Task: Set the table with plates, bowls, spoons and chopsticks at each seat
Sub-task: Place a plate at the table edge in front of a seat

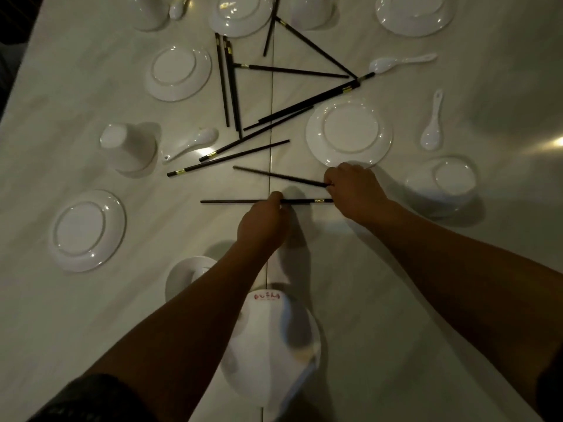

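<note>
From the head camera I see both hands out over the table (91, 95), each busy with one stick. My left hand (262, 222) pinches the nearer chopstick (237, 201) about mid-length. Its long axis runs straight left to right, gold-banded butt by the right hand (355, 190), tip pointing left. The right hand curls round the butt of the farther chopstick (280, 175), which slants with its tip up-left, so the pair fans apart leftward (whether the right also grips the nearer butt I cannot tell). To pair them, I judge the tips must swing together. A plate (348, 132) sits just beyond the right hand.
</note>
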The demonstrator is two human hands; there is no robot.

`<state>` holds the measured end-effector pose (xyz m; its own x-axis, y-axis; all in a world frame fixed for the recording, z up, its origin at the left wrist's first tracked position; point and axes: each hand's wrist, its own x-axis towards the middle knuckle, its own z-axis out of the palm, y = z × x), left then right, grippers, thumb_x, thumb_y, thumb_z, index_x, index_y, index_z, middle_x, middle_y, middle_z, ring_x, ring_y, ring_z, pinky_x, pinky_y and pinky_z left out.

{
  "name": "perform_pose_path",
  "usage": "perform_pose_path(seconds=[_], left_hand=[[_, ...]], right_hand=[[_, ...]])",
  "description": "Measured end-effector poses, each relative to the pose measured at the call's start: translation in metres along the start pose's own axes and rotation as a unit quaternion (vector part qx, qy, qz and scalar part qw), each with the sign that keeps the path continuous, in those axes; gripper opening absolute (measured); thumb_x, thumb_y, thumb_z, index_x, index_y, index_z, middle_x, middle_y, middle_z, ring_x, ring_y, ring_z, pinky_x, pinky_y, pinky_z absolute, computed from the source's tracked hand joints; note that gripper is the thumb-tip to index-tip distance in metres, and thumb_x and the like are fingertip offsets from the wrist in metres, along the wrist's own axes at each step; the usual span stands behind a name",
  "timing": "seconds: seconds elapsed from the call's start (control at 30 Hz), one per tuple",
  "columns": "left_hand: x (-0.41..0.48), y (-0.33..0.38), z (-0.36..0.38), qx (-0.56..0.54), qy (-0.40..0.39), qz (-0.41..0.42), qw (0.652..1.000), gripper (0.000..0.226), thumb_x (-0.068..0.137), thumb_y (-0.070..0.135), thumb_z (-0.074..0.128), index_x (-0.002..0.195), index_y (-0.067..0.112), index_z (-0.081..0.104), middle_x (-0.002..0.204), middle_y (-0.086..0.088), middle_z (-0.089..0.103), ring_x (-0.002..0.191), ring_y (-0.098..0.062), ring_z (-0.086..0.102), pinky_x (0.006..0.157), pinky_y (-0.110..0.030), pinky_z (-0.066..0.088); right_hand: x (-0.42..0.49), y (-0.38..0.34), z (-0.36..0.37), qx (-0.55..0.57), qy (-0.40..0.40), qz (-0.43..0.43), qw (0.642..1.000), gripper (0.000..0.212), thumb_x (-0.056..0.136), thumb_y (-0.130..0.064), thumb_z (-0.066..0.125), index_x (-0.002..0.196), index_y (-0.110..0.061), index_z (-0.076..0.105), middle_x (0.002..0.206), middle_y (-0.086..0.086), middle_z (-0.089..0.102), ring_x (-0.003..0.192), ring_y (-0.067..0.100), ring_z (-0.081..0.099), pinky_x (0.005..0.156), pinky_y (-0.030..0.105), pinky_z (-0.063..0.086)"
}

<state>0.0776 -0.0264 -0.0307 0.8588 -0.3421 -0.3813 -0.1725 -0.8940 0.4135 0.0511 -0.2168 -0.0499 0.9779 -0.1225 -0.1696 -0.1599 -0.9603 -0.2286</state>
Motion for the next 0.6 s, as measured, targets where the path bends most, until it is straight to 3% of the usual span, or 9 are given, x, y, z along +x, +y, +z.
perform_pose_path(seconds=[0.07,0.17,0.33,0.47,0.6], left_hand=[[0.002,0.002,0.001,-0.003,0.022,-0.013,1.000,0.027,0.097,0.037,0.039,0.108,0.015,0.051,0.090,-0.007,0.063,0.076,-0.021,0.060,0.069,-0.037,0.054],[0.006,0.005,-0.001,-0.001,0.041,-0.034,0.999,0.026,0.096,0.038,0.045,0.098,0.013,0.053,0.079,-0.002,0.055,0.071,-0.016,0.054,0.064,-0.030,0.045],[0.010,0.006,-0.001,-0.058,0.056,-0.076,0.994,0.022,0.093,0.027,0.052,0.101,0.008,0.059,0.085,-0.003,0.054,0.075,-0.015,0.051,0.068,-0.027,0.041],[0.007,0.009,0.000,-0.099,0.061,-0.098,0.988,0.018,0.092,0.013,0.049,0.105,0.004,0.058,0.098,-0.011,0.061,0.077,-0.016,0.053,0.068,-0.027,0.043],[0.003,0.007,-0.004,-0.122,0.068,-0.104,0.985,0.014,0.089,0.004,0.050,0.102,0.003,0.055,0.100,-0.013,0.060,0.070,-0.013,0.051,0.058,-0.022,0.044]], right_hand=[[-0.002,0.001,0.002,0.031,-0.025,0.027,0.999,0.020,0.094,-0.020,0.049,0.107,-0.010,0.059,0.108,0.012,0.060,0.099,0.033,0.057,0.084,0.042,0.047],[-0.010,-0.002,0.002,0.139,-0.037,0.075,0.987,0.020,0.093,-0.021,0.049,0.104,-0.007,0.059,0.109,0.015,0.057,0.099,0.034,0.056,0.084,0.039,0.044],[-0.046,-0.009,0.001,0.252,0.018,0.120,0.960,0.014,0.091,-0.013,0.054,0.099,-0.002,0.058,0.102,0.018,0.055,0.094,0.031,0.054,0.072,0.022,0.029],[-0.081,-0.014,0.004,0.288,0.024,0.167,0.943,0.011,0.088,-0.012,0.057,0.094,-0.003,0.060,0.094,0.015,0.059,0.088,0.029,0.056,0.071,0.023,0.032],[-0.111,-0.018,0.006,0.342,0.034,0.246,0.907,0.005,0.083,-0.013,0.060,0.087,-0.011,0.060,0.080,0.005,0.060,0.074,0.020,0.054,0.059,0.019,0.030]])
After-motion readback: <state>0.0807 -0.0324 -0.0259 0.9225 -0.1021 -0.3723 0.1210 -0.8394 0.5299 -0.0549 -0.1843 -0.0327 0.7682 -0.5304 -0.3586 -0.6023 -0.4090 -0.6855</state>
